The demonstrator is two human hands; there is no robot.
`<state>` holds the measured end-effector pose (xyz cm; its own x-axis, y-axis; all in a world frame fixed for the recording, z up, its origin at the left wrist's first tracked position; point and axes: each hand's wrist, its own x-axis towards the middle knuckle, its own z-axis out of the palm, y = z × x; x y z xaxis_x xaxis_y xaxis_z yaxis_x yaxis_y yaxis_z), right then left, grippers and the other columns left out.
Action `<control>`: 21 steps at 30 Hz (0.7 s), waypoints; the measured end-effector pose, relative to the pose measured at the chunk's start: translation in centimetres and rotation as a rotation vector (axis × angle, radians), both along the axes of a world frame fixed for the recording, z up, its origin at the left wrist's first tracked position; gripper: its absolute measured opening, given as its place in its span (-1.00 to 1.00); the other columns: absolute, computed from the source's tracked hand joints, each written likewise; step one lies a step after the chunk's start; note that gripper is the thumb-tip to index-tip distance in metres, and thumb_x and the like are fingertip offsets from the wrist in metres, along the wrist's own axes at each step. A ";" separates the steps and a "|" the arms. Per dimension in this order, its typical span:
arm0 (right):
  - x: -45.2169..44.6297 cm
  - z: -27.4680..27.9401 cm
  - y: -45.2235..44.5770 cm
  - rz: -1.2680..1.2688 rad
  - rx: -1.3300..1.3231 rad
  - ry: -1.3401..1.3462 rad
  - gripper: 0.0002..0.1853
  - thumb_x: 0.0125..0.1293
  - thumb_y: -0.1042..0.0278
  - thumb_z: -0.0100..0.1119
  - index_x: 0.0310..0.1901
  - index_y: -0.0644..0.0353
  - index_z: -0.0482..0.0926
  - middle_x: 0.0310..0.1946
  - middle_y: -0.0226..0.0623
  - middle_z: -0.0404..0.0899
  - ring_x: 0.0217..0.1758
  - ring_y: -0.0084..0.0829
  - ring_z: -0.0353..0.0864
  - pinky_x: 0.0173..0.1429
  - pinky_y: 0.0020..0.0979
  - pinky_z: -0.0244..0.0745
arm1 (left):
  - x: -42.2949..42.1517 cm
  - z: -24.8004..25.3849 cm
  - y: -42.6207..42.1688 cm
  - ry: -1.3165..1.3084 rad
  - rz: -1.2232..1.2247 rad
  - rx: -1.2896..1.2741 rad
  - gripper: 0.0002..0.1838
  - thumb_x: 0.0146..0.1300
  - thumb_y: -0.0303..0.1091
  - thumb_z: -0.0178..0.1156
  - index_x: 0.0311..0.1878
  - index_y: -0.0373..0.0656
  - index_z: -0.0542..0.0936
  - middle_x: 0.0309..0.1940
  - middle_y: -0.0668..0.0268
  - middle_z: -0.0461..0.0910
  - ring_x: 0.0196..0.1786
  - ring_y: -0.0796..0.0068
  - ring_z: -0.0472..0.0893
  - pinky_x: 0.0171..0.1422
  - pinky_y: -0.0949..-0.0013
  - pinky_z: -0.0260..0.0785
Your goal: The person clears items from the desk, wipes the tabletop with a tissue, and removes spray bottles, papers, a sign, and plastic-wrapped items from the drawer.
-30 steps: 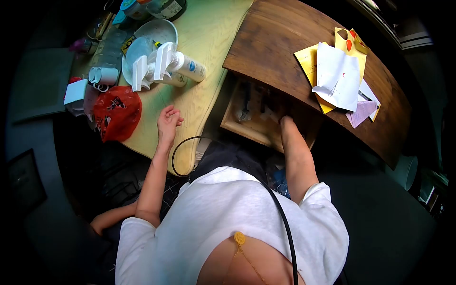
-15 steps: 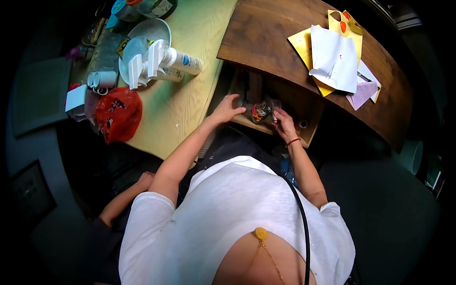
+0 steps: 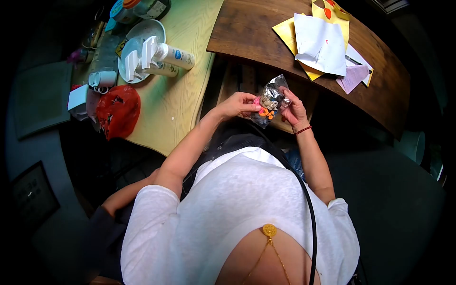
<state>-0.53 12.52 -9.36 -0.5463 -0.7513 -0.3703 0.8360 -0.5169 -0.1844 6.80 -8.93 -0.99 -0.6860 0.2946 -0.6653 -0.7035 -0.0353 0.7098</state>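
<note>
A clear plastic bag [image 3: 270, 102] of small colourful pieces, orange, pink, beige and dark, is held up between both hands above the open drawer [image 3: 229, 84]. On its left side, my left hand [image 3: 240, 104] pinches the bag with thumb and fingers. My right hand [image 3: 294, 109], with a dark red bead bracelet at the wrist, grips the bag's right edge. What the small pieces are I cannot make out. Most of the drawer's inside lies in shadow behind the bag and hands.
Spray bottles [image 3: 175, 56] and a white basin [image 3: 159, 33] stand on the light wooden table [image 3: 190, 85], near a red plastic bag [image 3: 118, 111]. Papers [image 3: 320, 45] lie on the dark desktop [image 3: 251, 33]. Another person's arm [image 3: 130, 192] shows at lower left. A black cable [image 3: 304, 194] crosses my shirt.
The plastic bag has come up out of the drawer. My left hand, open beside it before, has closed on it, and my right hand has risen with it.
</note>
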 end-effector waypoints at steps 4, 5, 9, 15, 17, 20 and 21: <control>-0.1 5.2 -0.4 -0.082 0.035 -0.040 -0.63 0.32 0.14 0.05 -0.01 0.27 0.46 -0.11 -0.31 0.53 -0.09 -0.48 0.51 -0.17 -0.49 0.45 | 0.5 1.4 1.7 0.140 0.246 -0.023 -0.75 0.10 -0.31 0.32 -0.18 -0.20 0.58 -0.48 0.47 0.56 -0.50 0.77 0.44 -0.44 0.70 0.22; -0.3 6.7 -0.5 -0.094 0.036 -0.072 -0.59 0.32 0.07 0.05 0.00 0.26 0.45 -0.08 -0.33 0.52 -0.05 -0.47 0.48 -0.14 -0.45 0.43 | 0.5 1.6 1.9 0.148 0.247 -0.023 -0.75 0.10 -0.31 0.32 -0.18 -0.20 0.58 -0.48 0.47 0.56 -0.50 0.77 0.44 -0.44 0.70 0.22; 0.0 2.3 1.2 0.024 -0.232 0.127 -0.57 0.30 0.02 0.06 -0.01 0.23 0.44 -0.07 -0.31 0.50 0.03 -0.42 0.45 0.09 -0.34 0.39 | 0.3 2.5 2.9 0.207 0.461 0.055 -0.84 0.10 -0.38 0.31 -0.30 -0.20 0.57 -0.48 0.43 0.57 -0.48 0.76 0.46 -0.41 0.68 0.26; 1.0 8.2 0.8 0.023 0.211 0.347 -0.67 0.16 0.53 0.18 -0.02 0.39 0.47 -0.07 -0.20 0.54 -0.04 -0.43 0.54 0.12 -0.41 0.43 | 0.3 4.3 3.7 0.270 0.468 -0.008 -0.90 0.14 -0.41 0.28 -0.34 -0.20 0.57 -0.45 0.45 0.56 -0.43 0.76 0.48 -0.33 0.68 0.30; 1.2 8.7 1.2 -0.002 0.219 0.325 -0.70 0.19 0.54 0.15 -0.03 0.42 0.47 -0.08 -0.17 0.55 -0.04 -0.41 0.55 0.12 -0.41 0.43 | 0.4 4.6 4.0 0.307 0.428 -0.034 -0.91 0.16 -0.41 0.25 -0.33 -0.22 0.59 -0.45 0.45 0.56 -0.43 0.77 0.47 -0.33 0.68 0.30; 1.4 9.0 2.0 -0.017 0.219 0.338 -0.72 0.20 0.56 0.12 -0.05 0.43 0.48 -0.11 -0.17 0.56 -0.06 -0.41 0.55 0.11 -0.42 0.43 | 0.5 4.8 4.5 0.425 0.365 -0.068 -0.90 0.19 -0.41 0.23 -0.29 -0.23 0.60 -0.43 0.45 0.57 -0.40 0.78 0.48 -0.29 0.68 0.32; 1.4 9.1 2.2 -0.019 0.220 0.338 -0.72 0.20 0.56 0.12 -0.05 0.43 0.48 -0.11 -0.17 0.56 -0.06 -0.41 0.55 0.11 -0.42 0.43 | 0.6 4.9 4.6 0.425 0.363 -0.067 -0.90 0.19 -0.41 0.23 -0.29 -0.23 0.60 -0.43 0.45 0.57 -0.40 0.78 0.48 -0.29 0.68 0.32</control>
<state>0.84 14.74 -0.28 -0.6777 -0.6628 -0.3184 0.7000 -0.4487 -0.5556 7.40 -4.28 3.91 -0.9474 -0.0437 -0.3171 -0.3060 -0.1670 0.9373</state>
